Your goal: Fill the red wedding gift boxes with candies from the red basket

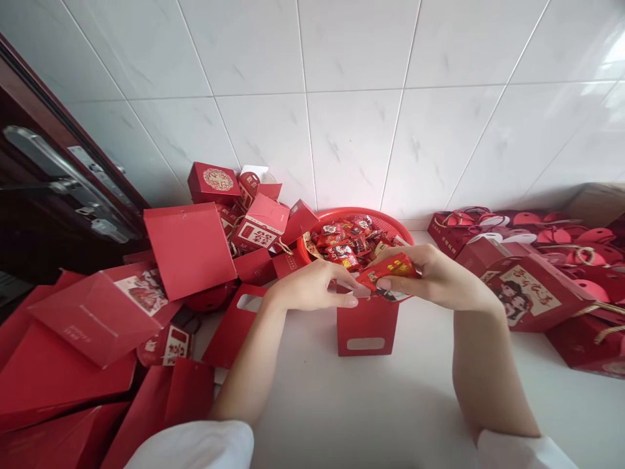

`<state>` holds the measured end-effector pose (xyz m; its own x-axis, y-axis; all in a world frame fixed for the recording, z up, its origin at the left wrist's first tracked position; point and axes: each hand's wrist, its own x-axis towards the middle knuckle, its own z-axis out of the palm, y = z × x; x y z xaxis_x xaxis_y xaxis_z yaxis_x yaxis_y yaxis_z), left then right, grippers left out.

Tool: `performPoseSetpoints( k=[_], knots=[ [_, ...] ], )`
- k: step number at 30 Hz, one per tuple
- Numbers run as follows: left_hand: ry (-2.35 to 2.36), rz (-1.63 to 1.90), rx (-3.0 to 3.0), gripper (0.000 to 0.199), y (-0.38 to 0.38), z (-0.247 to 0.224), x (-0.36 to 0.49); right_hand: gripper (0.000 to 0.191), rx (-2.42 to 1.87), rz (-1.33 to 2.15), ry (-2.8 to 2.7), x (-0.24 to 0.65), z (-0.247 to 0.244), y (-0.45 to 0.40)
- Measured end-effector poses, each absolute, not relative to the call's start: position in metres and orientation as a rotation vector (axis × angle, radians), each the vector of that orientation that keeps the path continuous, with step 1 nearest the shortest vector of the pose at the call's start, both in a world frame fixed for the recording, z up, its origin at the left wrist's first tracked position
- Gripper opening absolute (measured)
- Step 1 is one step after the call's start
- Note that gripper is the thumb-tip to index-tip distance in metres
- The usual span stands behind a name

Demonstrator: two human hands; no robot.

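My right hand (pixel 432 273) is shut on a red printed snack packet (pixel 388 273), pinching it above a small red gift box (pixel 367 329). My left hand (pixel 312 288) is beside the packet, its fingertips reaching the packet's lower left end. I cannot tell whether those fingers grip it. The box stands on the white counter (pixel 342 404) with an oval cut-out handle in its front, and its opening is hidden behind my hands. Behind my hands sits a round red plastic basket (pixel 364 215) full of red wrapped sweets (pixel 342 241).
Heaps of flat and folded red gift boxes (pixel 188 251) lie at the left, reaching the counter's front. More red boxes with rope handles (pixel 532 293) are piled at the right. White tiles (pixel 351 130) form the back wall, and a dark door with a metal handle (pixel 63 176) stands at far left.
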<state>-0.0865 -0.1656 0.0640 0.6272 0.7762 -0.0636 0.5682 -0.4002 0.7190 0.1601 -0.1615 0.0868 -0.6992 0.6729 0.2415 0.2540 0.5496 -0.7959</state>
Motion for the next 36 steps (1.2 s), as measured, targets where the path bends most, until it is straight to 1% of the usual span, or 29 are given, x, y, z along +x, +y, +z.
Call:
performPoseSetpoints(
  k=[5,10,16,21,23,25,27,29,30,32,34,36],
  knots=[
    [1.014,0.432,2.028,0.03,-0.163,0.061,-0.087,0.022,-0.764,0.96,-2.228,0.156,0.085,-0.16],
    [0.975,0.441,2.01,0.031,-0.164,0.061,-0.085,0.02,-0.734,1.054,-2.271,0.156,0.084,-0.159],
    [1.052,0.441,1.95,0.043,-0.159,0.057,-0.086,0.018,-0.706,1.025,-2.089,0.153,0.085,-0.163],
    [1.058,0.439,1.976,0.041,-0.157,0.056,-0.089,0.019,-0.576,0.916,-2.36,0.147,0.08,-0.16],
    [1.054,0.431,1.989,0.044,-0.156,0.056,-0.089,0.022,-0.63,0.892,-2.467,0.145,0.077,-0.158],
    [1.06,0.419,1.994,0.051,-0.156,0.056,-0.09,0.024,-0.752,0.859,-2.515,0.145,0.073,-0.156],
    [1.062,0.403,1.99,0.055,-0.155,0.055,-0.09,0.019,-0.844,0.811,-2.538,0.146,0.071,-0.154],
    [1.047,0.408,1.991,0.056,-0.154,0.054,-0.09,0.011,-0.851,0.781,-2.578,0.147,0.07,-0.153],
    [1.034,0.413,1.997,0.054,-0.153,0.054,-0.09,0.01,-0.834,0.783,-2.604,0.148,0.07,-0.152],
    [1.023,0.418,2.013,0.053,-0.153,0.053,-0.09,0.014,-0.805,0.808,-2.637,0.149,0.07,-0.152],
    [1.045,0.429,2.009,0.056,-0.152,0.053,-0.089,0.02,-0.776,0.835,-2.654,0.149,0.071,-0.153],
    [1.066,0.44,1.996,0.06,-0.152,0.052,-0.089,0.021,-0.726,0.849,-2.679,0.148,0.072,-0.153]
  ],
)
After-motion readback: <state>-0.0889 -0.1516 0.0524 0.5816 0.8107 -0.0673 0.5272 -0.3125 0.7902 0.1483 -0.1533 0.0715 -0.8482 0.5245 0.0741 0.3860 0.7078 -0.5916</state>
